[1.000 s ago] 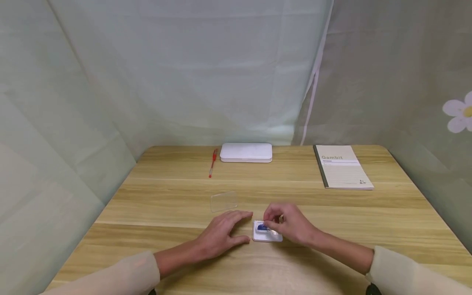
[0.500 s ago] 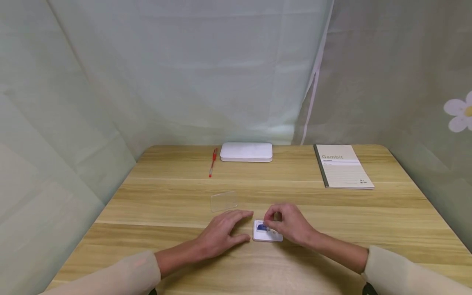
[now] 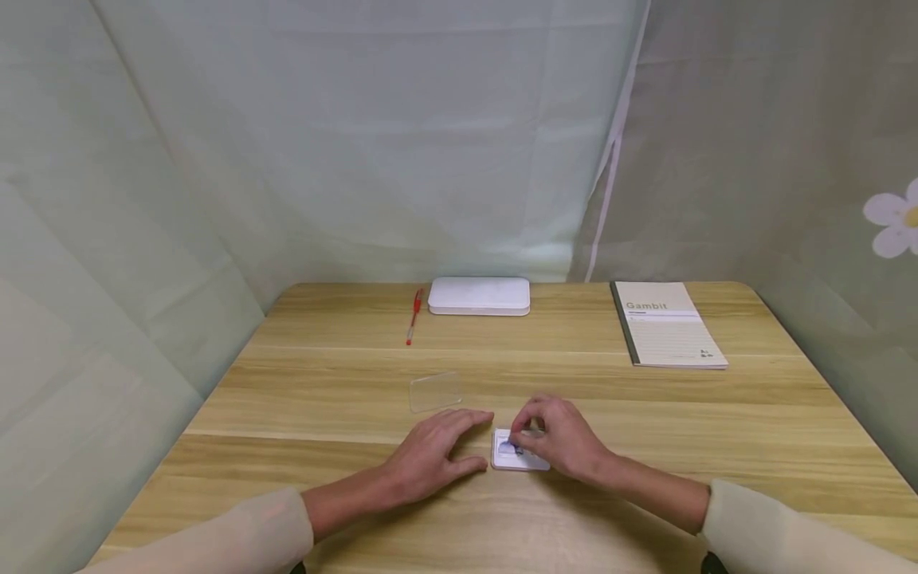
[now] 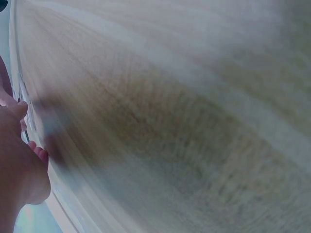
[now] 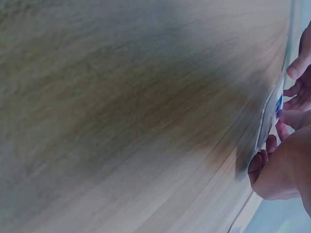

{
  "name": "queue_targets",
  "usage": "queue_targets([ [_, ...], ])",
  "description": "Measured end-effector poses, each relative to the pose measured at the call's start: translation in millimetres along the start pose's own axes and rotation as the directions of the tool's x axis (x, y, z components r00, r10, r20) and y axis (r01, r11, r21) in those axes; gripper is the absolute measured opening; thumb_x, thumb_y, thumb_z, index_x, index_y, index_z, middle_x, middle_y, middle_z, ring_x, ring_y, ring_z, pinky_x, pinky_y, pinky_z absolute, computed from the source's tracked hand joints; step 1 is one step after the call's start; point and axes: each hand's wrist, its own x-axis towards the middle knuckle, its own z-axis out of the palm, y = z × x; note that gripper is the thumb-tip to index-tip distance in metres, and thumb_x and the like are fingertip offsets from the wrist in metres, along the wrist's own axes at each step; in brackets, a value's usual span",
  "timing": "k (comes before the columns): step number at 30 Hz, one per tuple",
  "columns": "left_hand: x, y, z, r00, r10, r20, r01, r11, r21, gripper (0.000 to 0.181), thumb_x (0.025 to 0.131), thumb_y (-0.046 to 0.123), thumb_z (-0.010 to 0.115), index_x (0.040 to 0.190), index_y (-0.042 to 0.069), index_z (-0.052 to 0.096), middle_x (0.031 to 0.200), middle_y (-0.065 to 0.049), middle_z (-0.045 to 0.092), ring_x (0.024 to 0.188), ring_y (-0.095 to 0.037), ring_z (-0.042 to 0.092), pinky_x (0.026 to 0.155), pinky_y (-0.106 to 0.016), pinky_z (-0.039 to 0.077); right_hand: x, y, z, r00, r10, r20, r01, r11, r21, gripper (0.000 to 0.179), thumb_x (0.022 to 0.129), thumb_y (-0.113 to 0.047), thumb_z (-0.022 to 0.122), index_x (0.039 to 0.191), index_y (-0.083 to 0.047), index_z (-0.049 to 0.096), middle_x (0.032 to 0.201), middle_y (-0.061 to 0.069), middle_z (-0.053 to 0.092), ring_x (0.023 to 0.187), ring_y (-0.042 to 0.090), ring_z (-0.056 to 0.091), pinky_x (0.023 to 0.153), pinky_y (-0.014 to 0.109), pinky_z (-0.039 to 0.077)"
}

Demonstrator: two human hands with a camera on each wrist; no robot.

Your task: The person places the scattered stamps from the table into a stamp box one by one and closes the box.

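Note:
A small white card-sized case (image 3: 502, 462) lies flat on the table with a blue-printed sheet (image 3: 506, 449) on top. My right hand (image 3: 570, 438) is over it, thumb and forefinger pinching at the sheet's upper edge. The fingers partly cover the print, and its exact kind is too small to tell. My left hand (image 3: 429, 450) rests on the table just left of the case, fingers spread and apart from it. The right wrist view shows the case edge (image 5: 265, 121) beside my curled right fingers, with a blue spot at the fingertips.
A clear rectangular plate (image 3: 435, 392) lies beyond my left hand. Farther back are a red pen (image 3: 413, 317), a white flat box (image 3: 479, 296) and a notebook (image 3: 668, 325). The wooden table (image 3: 344, 383) meets hanging curtains (image 3: 394, 143) behind.
My right fingertips have shifted slightly left over the case. The blue print beneath them looks paler and more covered now. My left hand has stayed in place.

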Motion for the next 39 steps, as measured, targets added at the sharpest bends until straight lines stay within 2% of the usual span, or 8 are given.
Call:
queue_targets([
  [9, 0.2, 0.7, -0.2, 1.0, 0.002, 0.004, -0.002, 1.0, -0.001, 0.062, 0.094, 0.03, 0.083, 0.147, 0.009, 0.06, 0.146, -0.006, 0.065, 0.137, -0.025, 0.059, 0.117, -0.05, 0.046, 0.3, 1, 1, 1.0, -0.011, -0.005, 0.01, 0.999, -0.033, 0.012, 0.086, -0.01, 0.088, 0.084, -0.019, 0.079, 0.09, -0.008, 0.067, 0.078, 0.011, 0.052, 0.066, 0.024, 0.042],
  [20, -0.5, -0.3, -0.3, 1.0, 0.003, -0.003, -0.003, 1.0, -0.005, 0.061, 0.094, 0.03, 0.084, 0.147, 0.009, 0.061, 0.145, -0.005, 0.065, 0.136, -0.024, 0.059, 0.117, -0.049, 0.046, 0.5, 0, 2, 1.0, -0.003, -0.02, 0.003, 1.0, -0.027, 0.014, 0.086, -0.009, 0.088, 0.084, -0.019, 0.079, 0.089, -0.01, 0.067, 0.076, 0.009, 0.053, 0.066, 0.024, 0.044],
  [29, -3.7, -2.8, -6.7, 0.999, -0.054, 0.002, 0.054, 0.999, 0.004, 0.059, 0.094, 0.029, 0.083, 0.147, 0.013, 0.062, 0.146, -0.003, 0.065, 0.137, -0.024, 0.059, 0.117, -0.05, 0.046, 4.6, -3, -2, 0.998, 0.031, -0.056, -0.031, 1.0, 0.003, 0.01, 0.089, -0.008, 0.086, 0.089, -0.016, 0.079, 0.084, -0.011, 0.065, 0.07, 0.008, 0.05, 0.06, 0.022, 0.042],
  [33, -4.1, -6.3, -13.6, 0.999, -0.04, -0.029, 0.04, 0.999, 0.024, 0.052, 0.093, 0.027, 0.085, 0.14, 0.015, 0.067, 0.138, 0.002, 0.07, 0.129, -0.02, 0.063, 0.111, -0.047, 0.052, 9.6, -4, -5, 0.997, 0.008, -0.073, -0.008, 1.0, 0.006, 0.009, 0.09, -0.009, 0.085, 0.098, -0.012, 0.08, 0.091, -0.006, 0.071, 0.077, 0.014, 0.058, 0.067, 0.026, 0.05],
  [36, -3.6, -10.7, -19.4, 0.999, -0.015, -0.052, 0.017, 0.999, 0.045, 0.04, 0.092, 0.025, 0.085, 0.129, 0.017, 0.072, 0.126, 0.007, 0.074, 0.117, -0.014, 0.067, 0.102, -0.042, 0.056, 14.9, -4, -7, 0.998, -0.008, -0.056, 0.01, 1.0, 0.028, 0.018, 0.092, -0.01, 0.084, 0.109, -0.007, 0.08, 0.105, 0.001, 0.077, 0.09, 0.021, 0.065, 0.078, 0.036, 0.058],
  [39, -2.6, -17.1, -24.9, 0.997, -0.006, -0.075, 0.011, 0.998, 0.065, 0.026, 0.092, 0.023, 0.085, 0.115, 0.02, 0.074, 0.111, 0.012, 0.075, 0.103, -0.009, 0.068, 0.093, -0.035, 0.059, 21.4, -3, -8, 0.999, -0.04, -0.027, 0.041, 0.999, 0.034, 0.03, 0.092, -0.01, 0.084, 0.121, -0.004, 0.077, 0.119, 0.007, 0.076, 0.104, 0.028, 0.069, 0.088, 0.046, 0.061],
])
